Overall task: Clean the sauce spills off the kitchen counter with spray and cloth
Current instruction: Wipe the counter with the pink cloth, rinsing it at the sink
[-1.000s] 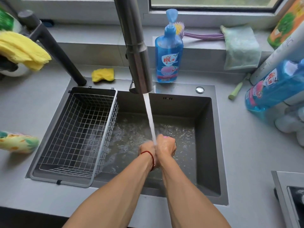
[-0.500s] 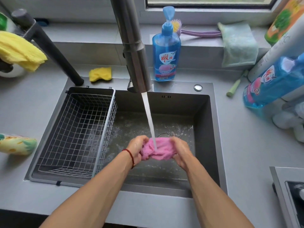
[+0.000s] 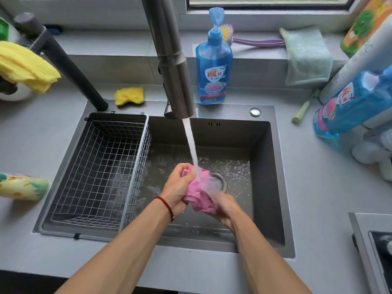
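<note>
Your hands have drawn apart and shifted since a second ago, when they were pressed together under the stream: now your left hand (image 3: 177,188) grips one end of the pink cloth (image 3: 198,194) and your right hand (image 3: 226,205) grips the other, fingers curled into the bunched fabric, both low over the sink (image 3: 265,187). Half a second ago the cloth was stretched across between them; now it is scrunched closer, with the water (image 3: 191,145) from the tap (image 3: 174,66) falling on its upper edge. That reads as rubbing and rinsing the cloth (probably washing sauce out of it), so the wiping is likely done or paused, though no spill shows on the counter (image 3: 318,198) here.

The sink basin holds a shallow, bubbling sheet of water around the drain (image 3: 221,181), just beside the cloth. The wire basket (image 3: 99,170) on the sink's left side has nothing in it that you can see. The blue soap bottle (image 3: 213,66) behind the tap is mostly full. A yellow sponge (image 3: 129,96) lies behind the basket.
</note>
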`<state>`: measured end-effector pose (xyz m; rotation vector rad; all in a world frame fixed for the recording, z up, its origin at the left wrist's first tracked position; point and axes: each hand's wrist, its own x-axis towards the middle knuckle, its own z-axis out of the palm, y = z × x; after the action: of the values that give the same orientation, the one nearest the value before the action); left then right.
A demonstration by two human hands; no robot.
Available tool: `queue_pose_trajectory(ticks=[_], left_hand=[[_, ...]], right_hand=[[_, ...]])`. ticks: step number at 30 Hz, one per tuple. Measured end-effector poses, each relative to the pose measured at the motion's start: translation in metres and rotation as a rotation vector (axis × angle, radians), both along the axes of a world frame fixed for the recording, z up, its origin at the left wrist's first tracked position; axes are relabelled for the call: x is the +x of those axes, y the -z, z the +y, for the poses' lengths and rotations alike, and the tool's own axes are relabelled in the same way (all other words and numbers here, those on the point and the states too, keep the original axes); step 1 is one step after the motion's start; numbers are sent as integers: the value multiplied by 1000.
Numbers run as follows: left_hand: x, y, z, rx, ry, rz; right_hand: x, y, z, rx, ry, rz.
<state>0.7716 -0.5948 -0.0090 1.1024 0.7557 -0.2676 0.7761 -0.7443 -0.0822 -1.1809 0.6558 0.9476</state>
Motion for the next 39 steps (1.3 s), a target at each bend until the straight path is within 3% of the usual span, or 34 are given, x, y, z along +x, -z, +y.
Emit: queue_pose_trajectory(ticks=[3,7,13,15,18,21,24,28,30,33,35,37,39], left_hand=[[-3,-2,1,-153,26,20],[-5,4,2,-207,99,48],[-7,35,1,79,-3,194],[-5,37,-6,112,25,243],[0,27,-26,-83,91,365],[3,34,-42,-323,-8,384],[2,45,-45,-310,-177,370],[5,63,-40,-94,-222,420],[7,81,-38,2,-215,420],[8,63,-45,85,-228,383],[9,53,-43,224,-181,356],[8,53,-36,290,-124,322],[6,49,-33,231,-104,275]], right_hand=[[-3,0,0,271,220,100],[1,-4,8,354,312,76],[15,-14,16,-268,211,-223],[16,-19,16,-352,173,-262],[12,-37,26,-390,78,-367],[4,-39,39,-537,-62,-568],[2,-38,49,-576,-32,-635],[11,-25,53,-655,-45,-496],[16,-18,51,-602,-3,-346],[14,-8,45,-518,90,-71],[14,1,38,-484,137,12],[11,3,30,-318,194,30],[8,-6,24,-121,243,94]])
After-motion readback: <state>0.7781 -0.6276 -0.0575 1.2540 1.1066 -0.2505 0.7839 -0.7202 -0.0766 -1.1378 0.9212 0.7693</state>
